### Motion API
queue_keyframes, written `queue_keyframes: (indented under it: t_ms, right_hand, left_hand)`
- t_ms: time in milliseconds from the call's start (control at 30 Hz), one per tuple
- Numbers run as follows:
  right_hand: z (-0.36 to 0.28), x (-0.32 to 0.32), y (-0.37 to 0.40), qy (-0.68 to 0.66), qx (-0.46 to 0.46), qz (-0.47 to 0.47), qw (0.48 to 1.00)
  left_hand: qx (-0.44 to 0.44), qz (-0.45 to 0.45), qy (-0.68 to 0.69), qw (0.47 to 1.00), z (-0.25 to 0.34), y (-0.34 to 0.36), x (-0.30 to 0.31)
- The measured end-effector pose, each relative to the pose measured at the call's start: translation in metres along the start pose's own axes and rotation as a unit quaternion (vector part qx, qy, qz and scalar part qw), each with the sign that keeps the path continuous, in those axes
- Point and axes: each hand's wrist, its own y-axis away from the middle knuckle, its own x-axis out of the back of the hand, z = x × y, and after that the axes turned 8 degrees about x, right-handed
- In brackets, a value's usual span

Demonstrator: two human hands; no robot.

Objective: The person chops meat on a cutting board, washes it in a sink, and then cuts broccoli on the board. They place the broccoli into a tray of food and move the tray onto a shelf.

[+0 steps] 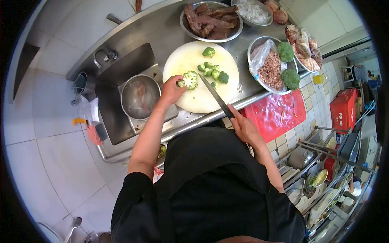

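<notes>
My left hand (171,90) grips a broccoli head (189,79), cut stem side up, over the round white cutting board (190,101). My right hand (243,125) holds a long knife (214,95) by its handle; the blade points up-left, with its tip close to the broccoli head. Several cut florets (214,73) lie on the board's far half, and one more floret (208,52) sits near its far edge.
A sink (117,117) with a steel bowl (139,97) lies left of the board. Behind are a bowl of dark meat (210,22), a bowl with a bag of grains and broccoli (272,67), and a red board (277,113) to the right. Shelves of dishes stand lower right.
</notes>
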Motion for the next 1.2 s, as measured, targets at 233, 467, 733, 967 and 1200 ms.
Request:
queue_keyframes:
  t_ms: [233,467,733,967,1200]
  right_hand:
    - [-0.013,-0.003,-0.010,0.099,0.068,-0.010,0.993]
    - [-0.021,-0.004,-0.008,0.224,0.066,-0.020,0.972]
    - [-0.005,-0.018,-0.016,0.236,0.100,0.000,0.966]
    - [0.027,-0.043,-0.042,0.176,0.112,-0.014,0.978]
    - [0.011,-0.028,-0.034,0.128,0.049,-0.036,0.990]
  left_hand:
    - [0.001,-0.006,0.005,1.000,0.024,0.007,-0.006]
    - [-0.009,0.008,-0.011,1.000,0.024,0.005,-0.005]
    - [0.007,-0.018,0.004,1.000,0.018,-0.006,-0.006]
    - [0.012,-0.062,0.055,0.996,0.008,-0.013,-0.012]
    - [0.053,-0.030,0.021,0.998,0.017,0.016,-0.009]
